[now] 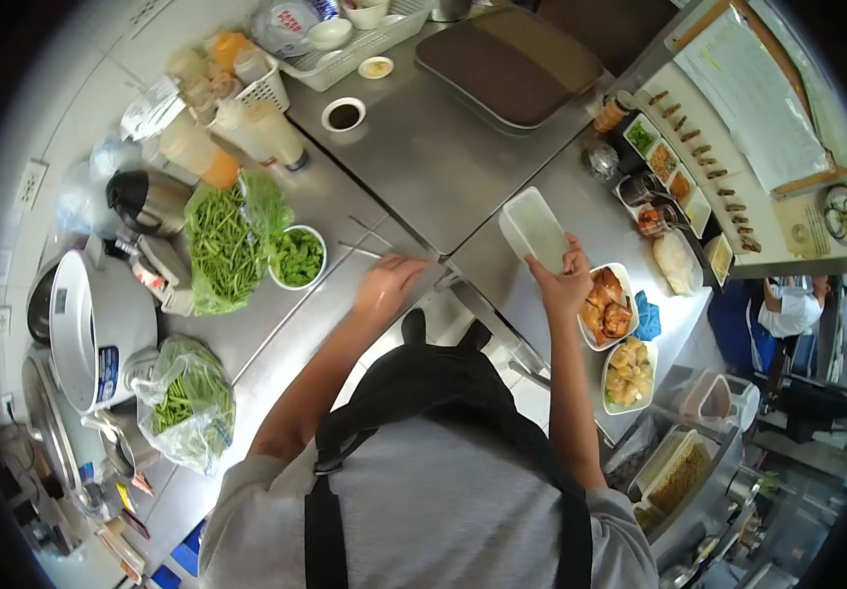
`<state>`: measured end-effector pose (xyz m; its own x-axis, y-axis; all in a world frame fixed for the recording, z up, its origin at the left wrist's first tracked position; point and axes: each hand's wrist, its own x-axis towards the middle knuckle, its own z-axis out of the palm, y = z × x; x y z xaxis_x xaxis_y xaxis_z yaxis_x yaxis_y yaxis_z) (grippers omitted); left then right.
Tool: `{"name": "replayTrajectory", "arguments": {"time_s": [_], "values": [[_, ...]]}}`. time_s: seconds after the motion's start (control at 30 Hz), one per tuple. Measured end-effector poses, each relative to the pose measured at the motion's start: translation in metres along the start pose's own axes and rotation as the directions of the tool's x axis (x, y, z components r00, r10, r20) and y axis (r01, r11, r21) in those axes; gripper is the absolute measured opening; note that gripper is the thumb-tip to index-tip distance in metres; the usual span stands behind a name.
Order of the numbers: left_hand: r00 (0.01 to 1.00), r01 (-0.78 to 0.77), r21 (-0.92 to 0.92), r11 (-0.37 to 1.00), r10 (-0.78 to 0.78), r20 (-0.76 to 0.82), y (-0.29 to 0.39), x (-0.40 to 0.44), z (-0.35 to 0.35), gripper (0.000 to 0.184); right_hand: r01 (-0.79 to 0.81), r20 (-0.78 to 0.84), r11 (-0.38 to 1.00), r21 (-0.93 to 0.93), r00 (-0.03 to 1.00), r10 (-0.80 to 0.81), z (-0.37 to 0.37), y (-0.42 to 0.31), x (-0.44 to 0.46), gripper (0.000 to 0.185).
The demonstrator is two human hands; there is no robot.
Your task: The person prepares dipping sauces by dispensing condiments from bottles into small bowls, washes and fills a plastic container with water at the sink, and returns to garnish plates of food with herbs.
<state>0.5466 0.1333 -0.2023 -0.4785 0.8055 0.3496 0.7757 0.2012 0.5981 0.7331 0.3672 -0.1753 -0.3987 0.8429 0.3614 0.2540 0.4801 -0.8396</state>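
Observation:
My right hand (563,280) grips the near end of an empty-looking white rectangular container (533,226), tilted above the right steel counter. My left hand (392,285) rests at the edge of the left counter, fingers together and bent, with the fingertips partly hidden. Beside it lies a thin metal utensil (370,236). Just right of my right hand is a white dish of browned meat (606,306), and nearer to me a dish of pale yellow pieces (629,373). A blue cloth (647,316) lies beside the two dishes.
On the left stand a bowl of green leaves (298,257), bagged green beans (222,240), a bag of cut greens (186,402) and a large pot (100,329). Ahead are a dark sauce bowl (344,115) and a brown tray (507,64). A person (792,309) is at far right.

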Motion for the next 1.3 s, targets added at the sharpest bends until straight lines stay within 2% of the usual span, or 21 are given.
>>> {"name": "replayTrajectory", "arguments": {"time_s": [0.07,0.13,0.17,0.2,0.27,0.3,0.33,0.4,0.43,0.47,0.5,0.57,0.7,0.77,0.83,0.9,1.07,1.13,1.2,1.3], "values": [[1.0,0.023,0.042,0.999,-0.023,0.005,0.018,0.003,-0.018,0.026,-0.01,-0.011,0.997,-0.079,1.0,0.009,-0.008,-0.005,0.006,0.057],[0.987,0.044,0.052,0.998,-0.036,-0.158,0.022,-0.005,-0.031,0.03,-0.03,-0.042,0.988,-0.15,0.999,0.024,-0.022,-0.012,0.017,0.055],[0.965,0.146,0.131,0.98,-0.112,-0.239,0.029,-0.012,-0.042,0.035,-0.038,-0.055,0.983,-0.182,0.998,0.029,-0.029,-0.014,0.025,0.054],[0.928,0.252,0.202,0.946,-0.178,-0.326,0.032,-0.021,-0.053,0.04,-0.039,-0.074,0.981,-0.191,0.997,0.026,-0.037,-0.014,0.032,0.055],[0.817,0.325,0.298,0.897,-0.108,-0.566,0.018,-0.041,-0.063,0.052,-0.045,-0.125,0.976,-0.215,0.992,0.018,-0.057,-0.011,0.045,0.055],[0.745,0.431,0.256,0.866,-0.181,-0.642,0.006,-0.053,-0.064,0.055,-0.09,-0.139,0.969,-0.229,0.989,0.059,-0.069,-0.01,0.052,0.055],[0.659,0.53,0.204,0.823,-0.248,-0.71,-0.013,-0.068,-0.065,0.059,-0.133,-0.153,0.962,-0.239,0.983,0.097,-0.081,-0.01,0.06,0.056],[0.487,0.59,-0.255,0.766,-0.59,-0.644,-0.104,-0.12,-0.063,0.061,-0.14,-0.204,0.959,-0.248,0.975,0.089,-0.1,-0.006,0.074,0.056],[0.377,0.604,-0.492,0.627,-0.768,-0.518,-0.101,-0.112,-0.065,0.061,-0.105,-0.237,0.961,-0.255,0.971,0.043,-0.111,-0.002,0.081,0.056],[0.267,0.589,-0.683,0.431,-0.902,-0.339,-0.097,-0.105,-0.068,0.062,-0.069,-0.264,0.962,-0.263,0.965,-0.003,-0.122,0.003,0.088,0.056],[0.261,0.605,-0.705,0.371,-0.928,-0.264,-0.097,-0.101,-0.071,0.062,-0.052,-0.301,0.969,-0.243,0.953,-0.025,-0.131,0.015,0.095,0.057],[0.238,0.635,-0.734,0.241,-0.965,-0.112,-0.109,-0.092,-0.078,0.062,-0.105,-0.349,0.941,-0.321,0.937,-0.014,-0.155,0.026,0.106,0.057],[0.224,0.547,-0.818,0.178,-0.973,-0.062,-0.116,-0.077,-0.082,0.057,-0.216,-0.397,0.882,-0.418,0.917,0.036,-0.199,0.047,0.123,0.056],[0.249,0.523,-0.842,0.129,-0.968,0.007,-0.136,-0.082,-0.089,0.054,-0.291,-0.413,0.858,-0.423,0.905,0.104,-0.218,0.042,0.132,0.055],[0.242,0.513,-0.854,0.081,-0.969,0.054,-0.131,-0.075,-0.09,0.048,-0.284,-0.433,0.859,-0.426,0.898,0.082,-0.237,0.055,0.141,0.054],[0.255,0.482,-0.873,0.077,-0.965,0.055,-0.132,-0.071,-0.092,0.047,-0.282,-0.442,0.822,-0.494,0.896,0.042,-0.255,0.076,0.15,0.053],[0.217,0.518,-0.841,0.156,-0.975,-0.047,-0.129,-0.06,-0.095,0.053,-0.412,-0.534,0.773,-0.482,0.838,0.114,-0.285,0.103,0.173,0.054],[0.285,0.533,-0.805,0.259,-0.951,-0.117,-0.137,-0.064,-0.094,0.054,-0.492,-0.572,0.768,-0.411,0.795,0.203,-0.289,0.108,0.182,0.054],[0.331,0.547,-0.758,0.355,-0.924,-0.194,-0.136,-0.056,-0.091,0.054,-0.476,-0.601,0.784,-0.398,0.781,0.169,-0.29,0.118,0.19,0.054],[0.32,0.553,-0.768,0.323,-0.934,-0.162,-0.139,-0.039,-0.09,0.055,-0.485,-0.641,0.769,-0.416,0.756,0.131,-0.292,0.134,0.201,0.054]]}}
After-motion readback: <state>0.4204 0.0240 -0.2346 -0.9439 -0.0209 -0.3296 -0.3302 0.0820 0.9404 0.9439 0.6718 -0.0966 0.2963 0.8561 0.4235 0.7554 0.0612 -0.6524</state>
